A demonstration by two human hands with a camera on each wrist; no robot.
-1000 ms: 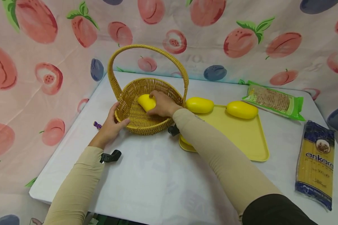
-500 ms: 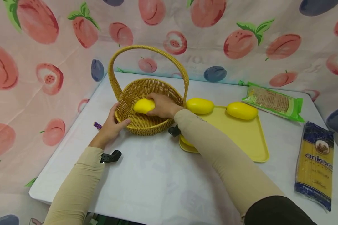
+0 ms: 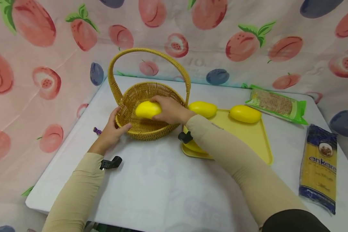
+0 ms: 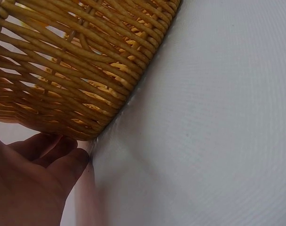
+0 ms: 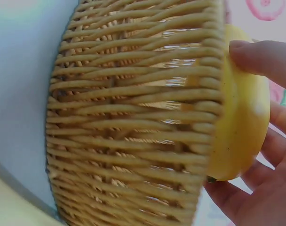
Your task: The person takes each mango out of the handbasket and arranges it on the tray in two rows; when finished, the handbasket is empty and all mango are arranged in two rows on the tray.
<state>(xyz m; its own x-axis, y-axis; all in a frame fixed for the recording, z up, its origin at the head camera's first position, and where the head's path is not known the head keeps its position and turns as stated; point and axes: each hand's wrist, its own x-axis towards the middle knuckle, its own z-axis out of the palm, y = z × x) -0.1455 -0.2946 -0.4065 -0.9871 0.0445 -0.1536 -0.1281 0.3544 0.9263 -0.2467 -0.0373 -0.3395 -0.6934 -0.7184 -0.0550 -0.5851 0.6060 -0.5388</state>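
A yellow mango [image 3: 148,110] is gripped by my right hand [image 3: 169,110], over the inside of a wicker basket [image 3: 146,132] with a tall arched handle. In the right wrist view the mango [image 5: 244,113] shows at the level of the basket's rim, thumb on one side and fingers on the other. My left hand [image 3: 111,130] holds the basket's left side, thumb along the front and fingers around the outer wall. The left wrist view shows those fingertips against the woven wall, low down near the tabletop.
Right of the basket lies a yellow tray [image 3: 240,138]. Two mangoes, one left [image 3: 203,109] and one right [image 3: 245,114], lie along its back edge; another [image 3: 195,147] is partly behind my right arm. Farther right are a green-edged packet [image 3: 276,104] and a spaghetti pack [image 3: 319,169]. A small purple wrapped item [image 3: 97,131] lies left.
My right hand has turned the mango from slanted to level and raised it from the basket's floor. My left hand keeps its hold on the basket. The head view has shifted slightly.
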